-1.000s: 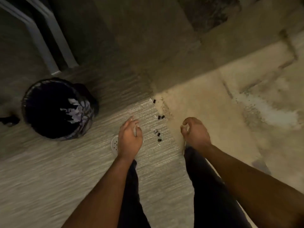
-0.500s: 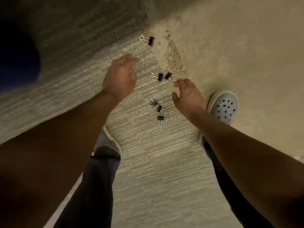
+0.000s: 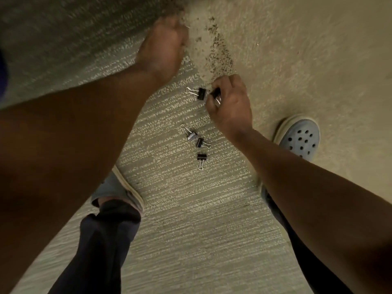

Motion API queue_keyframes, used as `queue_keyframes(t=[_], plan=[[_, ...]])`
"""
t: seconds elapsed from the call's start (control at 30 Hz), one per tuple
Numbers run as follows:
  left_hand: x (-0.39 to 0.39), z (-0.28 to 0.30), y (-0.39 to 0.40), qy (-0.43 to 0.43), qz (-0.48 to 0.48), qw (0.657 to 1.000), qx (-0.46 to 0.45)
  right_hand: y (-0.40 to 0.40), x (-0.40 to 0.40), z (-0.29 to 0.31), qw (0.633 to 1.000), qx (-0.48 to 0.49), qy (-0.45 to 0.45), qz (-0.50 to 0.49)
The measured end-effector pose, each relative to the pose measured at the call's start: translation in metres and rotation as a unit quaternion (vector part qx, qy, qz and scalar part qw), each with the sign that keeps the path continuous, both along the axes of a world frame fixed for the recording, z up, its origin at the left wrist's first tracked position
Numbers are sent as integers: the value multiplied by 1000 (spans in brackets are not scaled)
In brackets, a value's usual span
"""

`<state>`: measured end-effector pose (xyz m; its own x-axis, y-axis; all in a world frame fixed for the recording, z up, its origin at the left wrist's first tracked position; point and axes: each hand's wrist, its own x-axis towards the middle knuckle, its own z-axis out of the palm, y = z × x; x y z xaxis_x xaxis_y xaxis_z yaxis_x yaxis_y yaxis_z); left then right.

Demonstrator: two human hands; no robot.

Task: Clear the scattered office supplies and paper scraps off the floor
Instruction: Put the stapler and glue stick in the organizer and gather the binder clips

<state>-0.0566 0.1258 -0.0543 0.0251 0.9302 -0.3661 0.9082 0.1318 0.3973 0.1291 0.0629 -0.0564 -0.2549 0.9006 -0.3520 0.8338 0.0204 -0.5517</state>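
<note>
Small black binder clips with silver wire handles lie on the striped grey carpet (image 3: 191, 209). My right hand (image 3: 231, 107) pinches one black binder clip (image 3: 216, 94) between its fingertips, low over the floor. A second clip (image 3: 199, 93) lies just left of it. Three more lie nearer to me: one (image 3: 189, 133), another (image 3: 201, 143) and a third (image 3: 201, 159). My left hand (image 3: 163, 45) reaches further out, palm down and blurred, with its fingertips at the carpet's seam. What lies under it is hidden.
My right foot in a grey perforated clog (image 3: 301, 139) stands on the beige floor (image 3: 297, 49) right of the clips. My left clog (image 3: 118, 192) is on the carpet near the bottom. Dark specks (image 3: 218, 54) dot the seam between carpet and beige floor.
I have bent lower and the black bin has left the view. My right hand closed on a clip by the seam. My left hand moved out over the spot where the farthest clip lay.
</note>
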Motion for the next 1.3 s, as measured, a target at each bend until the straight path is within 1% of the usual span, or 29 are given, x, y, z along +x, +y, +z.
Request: queue_keyframes(t=[0.07,0.1,0.13,0.17,0.2,0.23,0.27,0.3,0.33,0.37,0.4,0.43,0.47,0.53,0.57,0.6,0.63,0.7,0.8,0.87,0.9,0.93,1.03,1.1,1.13,1.17,1.2,1.23,1.3], plan=[[1,9,-10,-70,140,988,-16,5,-1,3,991,-67,57,-98],[0,13,-15,-136,248,958,-37,8,0,6,972,-128,107,-166],[0,19,-21,-225,366,900,-75,13,0,9,930,-207,181,-243],[-1,25,-29,-318,465,818,-114,17,1,13,867,-277,262,-321],[-4,30,-37,-398,526,737,-146,20,2,18,790,-338,334,-388],[-7,35,-48,-462,555,671,-168,22,3,21,736,-376,370,-425],[-11,38,-58,-509,568,620,-185,22,4,22,726,-393,368,-427],[-13,39,-67,-542,571,583,-199,21,3,23,765,-386,333,-393],[-13,40,-76,-560,571,562,-212,19,3,21,841,-348,265,-319],[-12,39,-83,-560,568,559,-227,16,3,18,916,-287,180,-217],[-9,36,-89,-542,559,576,-248,14,3,13,964,-220,99,-111],[-5,33,-94,-503,536,622,-269,13,1,10,984,-172,40,-23],[-1,29,-100,-440,490,698,-281,11,-2,6,988,-147,-3,42],[5,22,-113,-280,317,871,-250,9,-5,0,982,-135,-61,113],[9,19,-120,-230,213,922,-227,9,-7,-2,981,-125,-84,126],[11,17,-125,-206,122,946,-218,9,-9,-3,980,-111,-97,131],[14,14,-130,-194,50,955,-219,8,-10,-5,981,-98,-102,133],[19,8,-134,-150,-47,964,-216,5,-9,-8,983,-71,-91,141],[26,-1,-137,-73,-131,971,-186,2,-5,-8,991,-64,-37,114],[29,-5,-139,-76,-142,969,-185,2,-3,-2,991,-123,40,20],[30,-6,-140,-84,-140,970,-182,2,-3,2,978,-180,96,-44],[30,-6,-141,-90,-139,971,-174,1,-1,8,947,-251,162,-116],[31,-9,-145,-97,-146,976,-127,-4,5,27,798,-415,337,-278],[30,-9,-145,-131,-98,976,-147,-11,10,38,746,-443,401,-295],[28,-7,-144,-159,-36,972,-171,-14,13,42,728,-448,428,-294],[27,-3,-140,-193,48,960,-196,-17,15,46,707,-454,456,-293],[25,2,-135,-240,152,933,-222,-19,16,48,686,-461,481,-294],[23,9,-129,-309,263,881,-245,-20,18,50,670,-466,498,-294],[16,22,-118,-472,430,726,-255,-22,17,51,672,-470,489,-299]])
